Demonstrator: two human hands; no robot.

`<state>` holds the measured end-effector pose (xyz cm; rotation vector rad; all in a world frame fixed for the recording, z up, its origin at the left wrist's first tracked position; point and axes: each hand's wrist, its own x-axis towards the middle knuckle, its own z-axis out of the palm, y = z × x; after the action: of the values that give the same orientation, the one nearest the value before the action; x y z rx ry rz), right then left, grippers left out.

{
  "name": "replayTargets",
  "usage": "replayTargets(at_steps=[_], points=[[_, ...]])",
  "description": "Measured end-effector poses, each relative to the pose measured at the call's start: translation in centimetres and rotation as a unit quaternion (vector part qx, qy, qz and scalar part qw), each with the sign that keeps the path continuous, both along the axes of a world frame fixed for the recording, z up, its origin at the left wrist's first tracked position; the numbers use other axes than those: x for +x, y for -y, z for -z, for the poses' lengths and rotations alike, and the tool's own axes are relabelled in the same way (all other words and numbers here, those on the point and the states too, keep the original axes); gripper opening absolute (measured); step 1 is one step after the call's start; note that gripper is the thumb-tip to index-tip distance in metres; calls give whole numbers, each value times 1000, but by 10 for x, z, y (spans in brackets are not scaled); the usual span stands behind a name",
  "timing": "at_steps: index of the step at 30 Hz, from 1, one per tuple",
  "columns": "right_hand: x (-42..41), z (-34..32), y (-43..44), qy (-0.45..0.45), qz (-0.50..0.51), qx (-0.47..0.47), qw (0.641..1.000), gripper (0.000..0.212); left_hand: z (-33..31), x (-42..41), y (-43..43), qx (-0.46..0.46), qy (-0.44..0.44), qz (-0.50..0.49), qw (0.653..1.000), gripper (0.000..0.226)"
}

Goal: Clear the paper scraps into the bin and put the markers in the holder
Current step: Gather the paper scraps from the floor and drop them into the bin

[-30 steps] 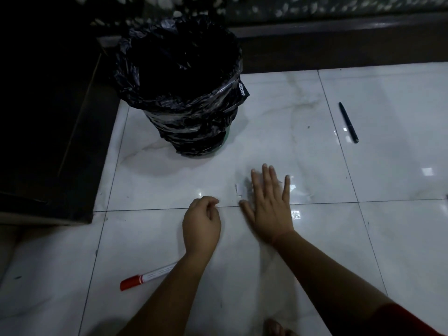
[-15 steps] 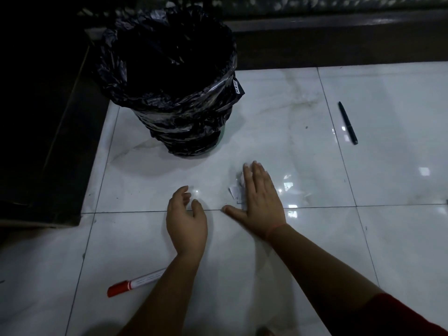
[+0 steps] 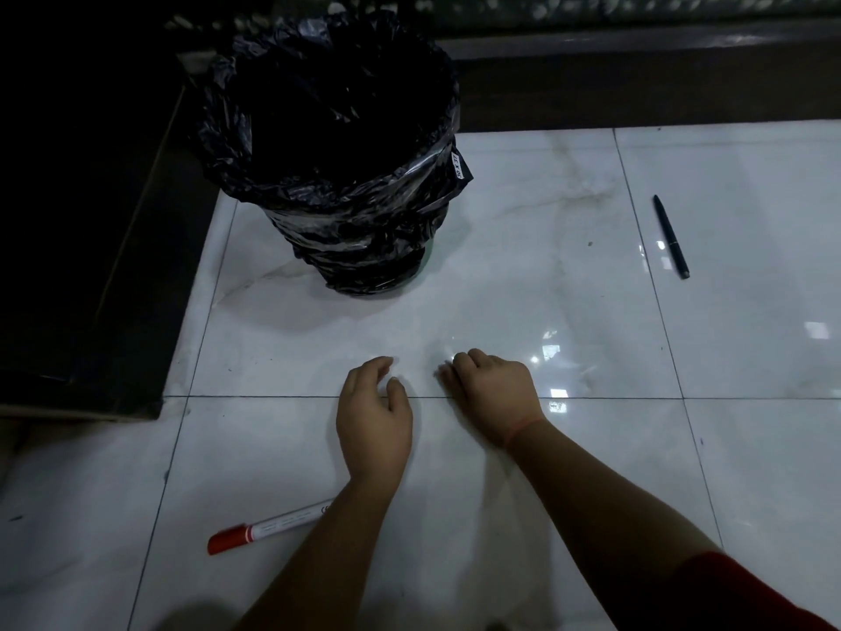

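Note:
My right hand (image 3: pixel 493 389) rests on the white floor tiles with its fingers curled into a fist over the spot where the paper scraps lay; the scraps are hidden inside it. Just to its left, my left hand (image 3: pixel 373 416) lies cupped on the floor, thumb apart from the fingers, with nothing visible in it. The bin (image 3: pixel 364 248), lined with a black bag, stands beyond both hands. A red-capped white marker (image 3: pixel 268 528) lies by my left forearm. A black pen (image 3: pixel 670 236) lies far right. No holder is in view.
A dark low ledge or cabinet (image 3: pixel 91 266) runs along the left, right beside the bin. A dark skirting strip (image 3: pixel 637 84) borders the tiles at the back. The glossy tiles (image 3: pixel 751 403) stretch to the right of my hands.
My right hand went from flat on the floor to curled shut over the scraps. My left hand opened from a fist to a loose cup and drew slightly left.

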<state>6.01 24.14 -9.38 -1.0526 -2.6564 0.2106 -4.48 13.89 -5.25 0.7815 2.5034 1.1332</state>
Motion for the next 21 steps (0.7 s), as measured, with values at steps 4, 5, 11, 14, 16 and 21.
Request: replayTargets(at_steps=[4, 5, 11, 14, 16, 21], points=[[1, -14, -6, -4, 35, -85, 996, 40, -2, 0, 6, 3, 3, 4, 1000, 24], [2, -18, -8, -45, 83, -138, 986, 43, -2, 1, 6, 5, 5, 2, 1000, 23], [37, -38, -29, -298, 337, -372, 812, 49, -8, 22, -1, 19, 30, 31, 999, 22], [52, -46, -32, -361, 370, -441, 734, 47, -11, 36, -6, 22, 34, 64, 997, 22], [60, -53, -32, -386, 384, -472, 693, 46, -12, 46, -7, 18, 36, 82, 996, 20], [63, -81, -22, -449, 404, -549, 577, 38, -27, 61, -15, 50, 64, 78, 994, 18]])
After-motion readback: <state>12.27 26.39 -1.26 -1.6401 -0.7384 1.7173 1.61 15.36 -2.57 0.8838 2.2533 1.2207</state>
